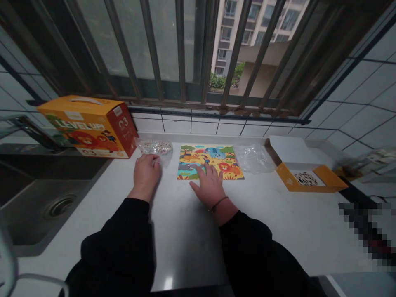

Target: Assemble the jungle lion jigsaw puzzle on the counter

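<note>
My left hand (146, 174) is closed at the front of a clear plastic bag (157, 147) filled with small pieces, its fingertips pinching the bag's near edge. My right hand (210, 184) rests with fingers spread on a colourful picture board (229, 153), which looks like a jigsaw puzzle. The board lies flat and shows cartoon animals, among them a blue elephant and red-maned lions. Part of its lower middle is hidden under my right fingers.
A crumpled clear plastic bag (254, 159) touches the board's right side. Farther right, an orange box (297, 186) with its white lid raised holds small pieces. A large orange "LEVEL UP!" box (119, 128) stands back left, beside the sink (31, 231). A barred window (182, 53) is behind the white counter (185, 231).
</note>
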{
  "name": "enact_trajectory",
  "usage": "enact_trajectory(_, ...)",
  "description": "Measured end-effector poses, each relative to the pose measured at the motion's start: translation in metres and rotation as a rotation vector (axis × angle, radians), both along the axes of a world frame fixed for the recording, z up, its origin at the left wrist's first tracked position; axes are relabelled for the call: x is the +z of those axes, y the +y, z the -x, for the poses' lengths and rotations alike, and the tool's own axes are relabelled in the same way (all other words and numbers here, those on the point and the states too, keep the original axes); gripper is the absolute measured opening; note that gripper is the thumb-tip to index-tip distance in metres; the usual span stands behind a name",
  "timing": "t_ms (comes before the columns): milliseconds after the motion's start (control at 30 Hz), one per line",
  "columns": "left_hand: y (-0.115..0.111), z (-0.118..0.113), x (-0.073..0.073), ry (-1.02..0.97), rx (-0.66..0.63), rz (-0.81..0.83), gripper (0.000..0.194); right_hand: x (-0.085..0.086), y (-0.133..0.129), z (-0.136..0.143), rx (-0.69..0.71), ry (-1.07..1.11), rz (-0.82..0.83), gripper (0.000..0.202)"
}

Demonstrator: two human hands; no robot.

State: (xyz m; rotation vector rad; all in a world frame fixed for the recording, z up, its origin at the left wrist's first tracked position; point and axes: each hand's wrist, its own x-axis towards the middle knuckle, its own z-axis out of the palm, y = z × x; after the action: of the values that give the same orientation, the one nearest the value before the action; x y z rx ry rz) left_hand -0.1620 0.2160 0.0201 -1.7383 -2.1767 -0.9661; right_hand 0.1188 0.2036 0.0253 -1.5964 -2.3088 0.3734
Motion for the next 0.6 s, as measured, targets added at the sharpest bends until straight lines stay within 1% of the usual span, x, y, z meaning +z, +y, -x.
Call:
enact_trajectory(33,0.0,-0.001,0.0,-0.025,0.006,-0.011,0.023,-0.003,0.004,-0.003,-0.036,-0.006,0.031,0.074)
enact_trajectory(100,0.0,-0.004,0.002,-0.063,0.012,-0.036,0.021,-0.007,0.012,-0.008,-0.064,-0.019,0.066,0.072)
enact_trajectory(200,-0.001,-0.009,0.006,-0.099,0.0,-0.077,0.02,-0.011,0.019,-0.01,-0.066,-0.027,0.065,0.069)
enact_trajectory(367,-0.004,-0.019,0.014,-0.171,-0.004,-0.148,0.019,-0.011,0.026,-0.011,-0.061,-0.027,0.056,0.07)
enact_trajectory(467,-0.008,-0.031,0.019,-0.203,-0.027,-0.193,0.019,-0.012,0.031,-0.012,-0.066,-0.03,0.054,0.071)
enact_trajectory(600,-0.015,-0.056,0.027,-0.215,-0.122,-0.214,0.017,-0.012,0.036,-0.013,-0.081,-0.012,0.035,0.071)
